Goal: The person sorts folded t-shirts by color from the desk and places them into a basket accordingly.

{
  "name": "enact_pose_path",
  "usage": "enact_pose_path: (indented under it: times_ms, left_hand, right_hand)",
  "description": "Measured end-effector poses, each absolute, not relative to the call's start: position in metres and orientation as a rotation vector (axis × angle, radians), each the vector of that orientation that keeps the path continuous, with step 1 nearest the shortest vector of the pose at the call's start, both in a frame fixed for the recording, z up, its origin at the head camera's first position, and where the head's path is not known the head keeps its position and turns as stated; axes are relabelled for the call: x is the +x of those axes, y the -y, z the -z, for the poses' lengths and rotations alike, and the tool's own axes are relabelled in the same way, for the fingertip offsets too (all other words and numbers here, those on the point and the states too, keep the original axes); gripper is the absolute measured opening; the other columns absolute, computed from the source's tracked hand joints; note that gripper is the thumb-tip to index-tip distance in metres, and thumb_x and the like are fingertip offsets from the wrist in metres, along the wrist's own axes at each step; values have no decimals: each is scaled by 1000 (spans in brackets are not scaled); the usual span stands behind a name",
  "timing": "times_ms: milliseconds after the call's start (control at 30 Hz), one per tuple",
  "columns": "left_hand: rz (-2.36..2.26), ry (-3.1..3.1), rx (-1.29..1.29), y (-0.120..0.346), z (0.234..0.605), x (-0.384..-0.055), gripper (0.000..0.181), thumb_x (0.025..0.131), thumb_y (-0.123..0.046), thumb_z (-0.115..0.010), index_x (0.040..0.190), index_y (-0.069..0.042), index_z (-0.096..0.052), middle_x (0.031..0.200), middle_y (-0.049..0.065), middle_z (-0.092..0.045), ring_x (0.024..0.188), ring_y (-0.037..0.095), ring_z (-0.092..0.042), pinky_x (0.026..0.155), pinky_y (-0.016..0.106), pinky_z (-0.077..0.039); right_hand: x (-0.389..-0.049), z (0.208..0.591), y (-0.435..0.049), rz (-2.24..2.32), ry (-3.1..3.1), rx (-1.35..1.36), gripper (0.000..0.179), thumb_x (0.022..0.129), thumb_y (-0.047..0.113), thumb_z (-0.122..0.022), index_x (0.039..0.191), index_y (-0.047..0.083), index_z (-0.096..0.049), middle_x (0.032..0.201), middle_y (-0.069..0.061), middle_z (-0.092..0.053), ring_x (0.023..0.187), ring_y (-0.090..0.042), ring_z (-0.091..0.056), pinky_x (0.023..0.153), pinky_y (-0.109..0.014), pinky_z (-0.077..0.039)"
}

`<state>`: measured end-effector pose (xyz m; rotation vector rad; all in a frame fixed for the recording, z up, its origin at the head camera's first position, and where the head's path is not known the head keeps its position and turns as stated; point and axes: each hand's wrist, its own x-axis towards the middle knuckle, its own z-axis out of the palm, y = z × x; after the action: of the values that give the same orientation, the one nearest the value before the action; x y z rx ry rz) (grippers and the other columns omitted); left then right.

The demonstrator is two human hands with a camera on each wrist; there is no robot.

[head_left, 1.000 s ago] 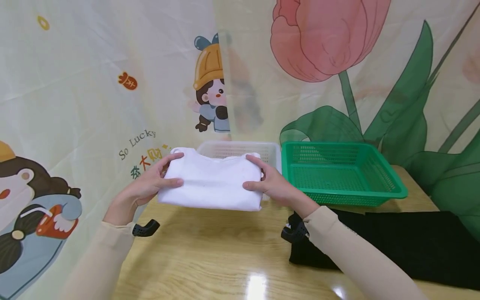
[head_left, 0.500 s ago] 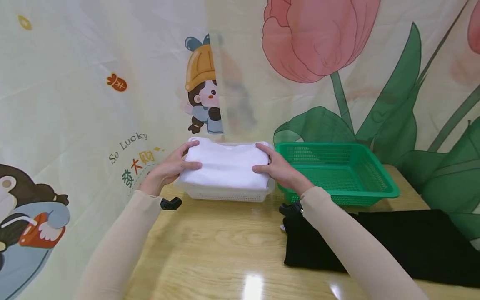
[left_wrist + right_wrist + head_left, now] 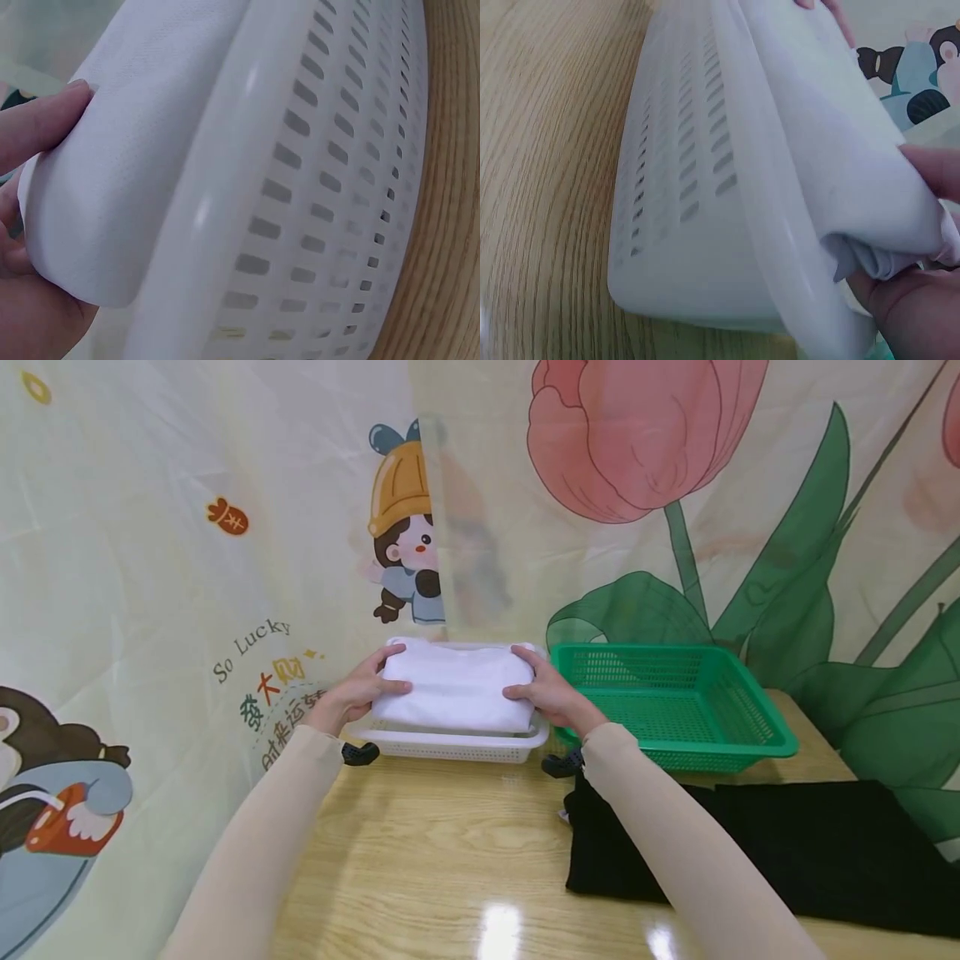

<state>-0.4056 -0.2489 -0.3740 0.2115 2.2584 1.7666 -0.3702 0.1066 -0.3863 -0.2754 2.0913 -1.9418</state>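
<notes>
A folded white shirt (image 3: 456, 687) with a curved neckline lies within the rim of a white perforated basket (image 3: 450, 745). My left hand (image 3: 358, 689) grips its left end, thumb on top and other fingers partly hidden. At the opposite end, my right hand (image 3: 557, 695) pinches the cloth the same way. In the left wrist view, the shirt (image 3: 142, 157) is just inside the basket rim (image 3: 196, 217). Folded layers show at the shirt's end (image 3: 870, 251) in the right wrist view, close to the thumb. The basket floor is hidden beneath the cloth.
A green perforated basket (image 3: 686, 750) stands directly right of the white one. Folded black cloth (image 3: 810, 843) lies in front of it on the wooden table (image 3: 427, 852), partly under my right forearm. A printed curtain (image 3: 315, 485) hangs close behind.
Both hands have carried the white shirt forward and slightly right, from in front of the white basket to over it, then lowered it inside the rim. The grip stays the same.
</notes>
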Motion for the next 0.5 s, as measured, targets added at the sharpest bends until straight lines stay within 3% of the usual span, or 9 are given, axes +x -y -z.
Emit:
enact_pose_path:
  times_ms: [133,267,500]
  left_hand:
    - [-1784,-2217,152,252,381,-408,94,96,3,-75,170,-28,-26,179,3,-1,149,36,-32,118,52,-38]
    - [-1788,-2186,133,251,386,-410,96,96,4,-75,170,-28,-23,179,4,1,147,34,-34,110,44,-45]
    - [-1810,-2189,118,254,390,-414,96,95,5,-74,171,-27,-23,178,9,-6,146,34,-35,103,36,-49]
  right_hand:
    - [-375,389,-99,1953,-2077,-250,93,98,-5,-71,170,28,-23,173,-13,-19,150,-37,-36,118,-57,-40]
    - [-379,391,-94,1948,-2086,-221,93,97,-8,-70,170,26,-24,173,-14,-18,153,-37,-33,119,-56,-39]
    - [-389,394,-81,1969,-2053,-188,95,94,-12,-69,170,21,-24,171,-16,-22,151,-37,-34,120,-56,-38]
